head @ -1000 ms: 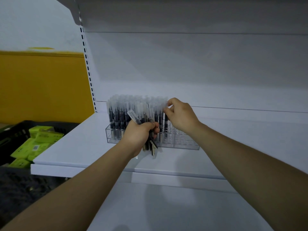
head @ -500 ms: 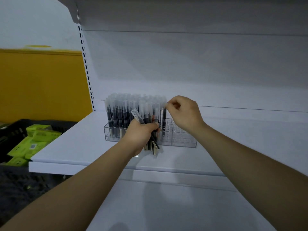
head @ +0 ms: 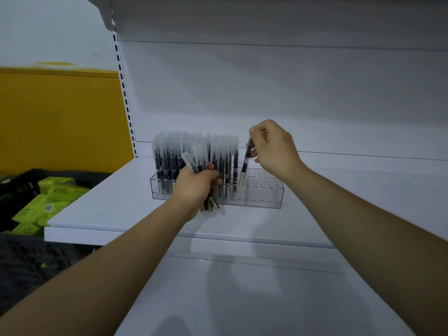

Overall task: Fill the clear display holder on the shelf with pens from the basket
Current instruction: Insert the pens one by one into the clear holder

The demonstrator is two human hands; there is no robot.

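Clear glossy plastic holder (head: 264, 190), matt white shelf (head: 121, 204)

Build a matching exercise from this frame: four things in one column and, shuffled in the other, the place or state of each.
Things
1. left hand
2. right hand
3. clear display holder
4. green packs

Place or state
A. lie in the dark basket, left of the shelf
B. pinches one pen, lower end at the holder
C. grips a bundle of pens
D. stands on the white shelf, right end unfilled

Pairs: 1-C, 2-B, 3-D, 4-A
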